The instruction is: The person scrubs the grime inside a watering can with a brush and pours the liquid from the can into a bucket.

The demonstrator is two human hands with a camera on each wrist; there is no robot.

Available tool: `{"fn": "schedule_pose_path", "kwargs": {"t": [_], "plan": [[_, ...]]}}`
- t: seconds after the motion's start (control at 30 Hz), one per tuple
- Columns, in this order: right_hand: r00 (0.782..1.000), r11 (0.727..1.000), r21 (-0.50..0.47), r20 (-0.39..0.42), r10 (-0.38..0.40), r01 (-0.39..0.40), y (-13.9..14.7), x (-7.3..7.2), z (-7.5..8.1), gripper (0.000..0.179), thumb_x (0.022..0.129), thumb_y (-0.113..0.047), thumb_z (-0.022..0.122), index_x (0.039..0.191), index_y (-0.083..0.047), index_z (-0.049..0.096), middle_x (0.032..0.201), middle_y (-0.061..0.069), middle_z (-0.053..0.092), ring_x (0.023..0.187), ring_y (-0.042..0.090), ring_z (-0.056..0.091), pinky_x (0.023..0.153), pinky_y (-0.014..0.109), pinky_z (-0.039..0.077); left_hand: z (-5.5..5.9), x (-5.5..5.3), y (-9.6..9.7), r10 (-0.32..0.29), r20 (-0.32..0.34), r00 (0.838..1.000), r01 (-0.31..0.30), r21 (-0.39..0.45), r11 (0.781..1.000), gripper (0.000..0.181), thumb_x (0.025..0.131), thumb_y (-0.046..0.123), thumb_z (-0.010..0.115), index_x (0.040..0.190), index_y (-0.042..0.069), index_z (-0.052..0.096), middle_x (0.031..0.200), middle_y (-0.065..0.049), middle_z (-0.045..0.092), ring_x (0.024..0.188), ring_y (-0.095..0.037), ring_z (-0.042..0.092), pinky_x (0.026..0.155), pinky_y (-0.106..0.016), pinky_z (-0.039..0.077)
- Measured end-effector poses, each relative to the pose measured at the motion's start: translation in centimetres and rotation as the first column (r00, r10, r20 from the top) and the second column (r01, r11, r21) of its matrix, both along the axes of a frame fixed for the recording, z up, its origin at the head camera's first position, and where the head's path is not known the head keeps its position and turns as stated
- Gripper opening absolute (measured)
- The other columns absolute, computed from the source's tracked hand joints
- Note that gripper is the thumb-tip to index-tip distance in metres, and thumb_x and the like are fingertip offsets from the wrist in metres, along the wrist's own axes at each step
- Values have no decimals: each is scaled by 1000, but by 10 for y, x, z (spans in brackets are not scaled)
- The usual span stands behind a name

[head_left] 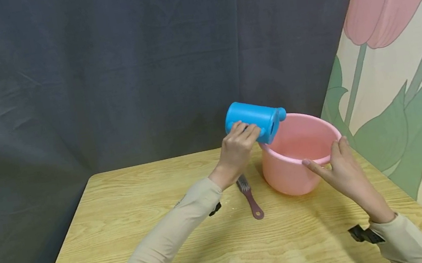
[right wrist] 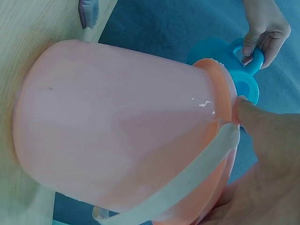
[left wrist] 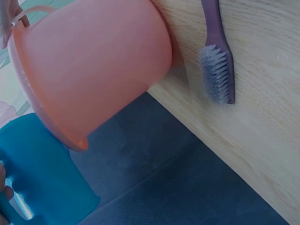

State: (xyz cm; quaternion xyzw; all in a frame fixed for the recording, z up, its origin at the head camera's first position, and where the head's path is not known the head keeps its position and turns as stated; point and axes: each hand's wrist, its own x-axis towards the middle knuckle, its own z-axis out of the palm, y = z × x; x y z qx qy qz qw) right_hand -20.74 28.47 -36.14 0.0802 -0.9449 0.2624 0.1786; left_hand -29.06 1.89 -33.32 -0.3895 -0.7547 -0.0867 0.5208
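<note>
Blue jug (head_left: pixel 251 114): on its side in the air, about 10 o'clock of the pink bucket (head_left: pixel 289 176), mouth facing roughly 4 o'clock, over the bucket's opening. Jug and rim overlap in the head view; can't tell if they touch. Left hand (head_left: pixel 237 145) has its fingers curled round the jug's handle, a firm hold by the look of it. Right hand (head_left: pixel 344 175) grips the bucket rim near 4 o'clock, thumb and fingers spread along the edge. Bucket stands upright on the worktop (head_left: pixel 106 224); pale carrying handle (right wrist: pixel 187 179) hangs down its side. Step looks like tipping the jug out (no stream visible, contents unknown). To do it well: keep the mouth well inside the rim, raise the jug's base gradually, don't lean on the edge, and let the right hand steady the bucket against tipping. Brush (head_left: pixel 250 197) lies at the bucket's 8 o'clock, in splash range if the pour runs wide. Dark curtain (head_left: pixel 144 68) behind, flower-painted wall (head_left: pixel 395 131) at 3 o'clock.
</note>
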Motion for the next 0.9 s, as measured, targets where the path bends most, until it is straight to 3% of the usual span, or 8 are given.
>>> {"fn": "schedule_pose_path", "kwargs": {"t": [0.23,0.43,0.7,0.9], "plan": [[1000,1000,1,-10,1,-1,0,-2,0,103,94,-44,67,141,28,10,147,49,-5,135,65,10,101,75,23,1,1,2,14,-63,998,-15,-18,1000,20,89,-9,66,99,8,71,103,-2,73,97,-21,64,102,-34,48],[1000,1000,8,-5,-2,2,0,-2,-1,101,94,-44,67,139,30,14,148,49,-4,136,64,7,101,75,23,1,3,3,70,-122,990,-76,-46,996,15,90,-3,67,98,10,71,102,0,72,93,-19,63,97,-30,49],[1000,1000,16,-12,3,-3,1,-3,-1,101,93,-43,68,138,31,15,148,50,-1,136,65,8,100,76,24,-1,2,4,95,-109,989,-102,-61,993,15,91,-2,66,98,11,71,103,1,72,92,-19,62,93,-29,49],[1000,1000,18,-18,3,-3,2,-2,0,99,93,-44,68,135,32,20,147,50,1,135,65,9,99,76,25,-1,1,5,90,-153,984,-103,-82,991,13,92,1,68,100,10,72,104,0,72,92,-19,63,92,-30,50]]}}
